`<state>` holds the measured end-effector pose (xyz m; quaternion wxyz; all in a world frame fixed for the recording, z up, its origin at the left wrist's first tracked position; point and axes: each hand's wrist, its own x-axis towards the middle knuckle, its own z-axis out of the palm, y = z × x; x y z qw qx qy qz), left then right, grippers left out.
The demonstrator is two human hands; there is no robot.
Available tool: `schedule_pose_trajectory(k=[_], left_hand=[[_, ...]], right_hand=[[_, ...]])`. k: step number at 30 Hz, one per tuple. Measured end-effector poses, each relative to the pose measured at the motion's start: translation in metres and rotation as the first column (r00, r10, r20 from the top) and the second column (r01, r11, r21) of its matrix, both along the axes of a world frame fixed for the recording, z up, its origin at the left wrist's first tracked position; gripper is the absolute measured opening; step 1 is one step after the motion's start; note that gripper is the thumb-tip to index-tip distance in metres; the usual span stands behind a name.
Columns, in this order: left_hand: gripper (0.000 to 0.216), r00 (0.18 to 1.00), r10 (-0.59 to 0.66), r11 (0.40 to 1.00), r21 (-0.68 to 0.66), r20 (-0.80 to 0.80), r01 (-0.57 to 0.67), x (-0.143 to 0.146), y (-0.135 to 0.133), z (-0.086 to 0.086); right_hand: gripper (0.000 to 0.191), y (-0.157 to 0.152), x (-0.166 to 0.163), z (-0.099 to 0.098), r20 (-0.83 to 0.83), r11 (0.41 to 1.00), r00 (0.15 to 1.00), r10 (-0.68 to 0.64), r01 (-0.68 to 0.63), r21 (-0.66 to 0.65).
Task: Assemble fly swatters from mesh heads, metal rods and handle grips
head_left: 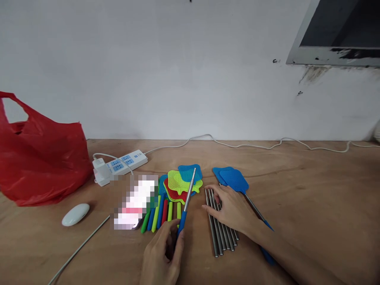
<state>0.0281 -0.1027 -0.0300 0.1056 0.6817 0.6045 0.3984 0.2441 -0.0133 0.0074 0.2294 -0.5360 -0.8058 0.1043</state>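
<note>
My left hand (163, 253) is closed around a blue handle (182, 221) with a telescopic metal rod (190, 190) extending up from it. My right hand (230, 206) hovers at or touches the upper ends of several metal rods (222, 233) laid side by side; its thumb and fingers are apart. Past the left hand lies a row of coloured handles (160, 211) in green, blue, yellow and red. Behind them are loose fly swatter heads (181, 182), overlapping in blue, yellow-green and red. Two blue swatter heads (236, 180) lie beyond the right hand, with a rod and blue handle running under that forearm.
A phone (136, 204), blurred out, lies left of the handles. Farther left are a white mouse-shaped object (75, 214), a power strip (127, 160) with a plugged-in charger and a red plastic bag (44, 154). A white cable (243, 146) runs along the wall.
</note>
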Motion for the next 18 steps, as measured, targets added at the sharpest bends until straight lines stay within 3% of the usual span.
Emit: schedule_pose_trajectory(k=[6, 14, 18], left_hand=[[0.021, 1.000, -0.022, 1.000, 0.001, 0.006, 0.022, 0.0011, 0.0008, 0.0016], [0.018, 0.999, -0.034, 0.999, 0.001, -0.008, 0.034, 0.0008, -0.0007, 0.0044], [0.017, 0.999, -0.037, 0.999, -0.008, -0.011, 0.037, 0.0008, -0.0012, 0.0048]], right_hand=[[0.036, 0.0011, -0.0010, -0.0041, 0.070, 1.000, 0.998, -0.008, 0.009, -0.015], [0.052, 0.0015, 0.0011, -0.0017, -0.042, 0.998, 0.999, 0.019, -0.022, -0.063], [0.039, 0.0015, 0.0009, -0.0035, -0.044, 0.997, 0.997, 0.068, -0.070, -0.044]])
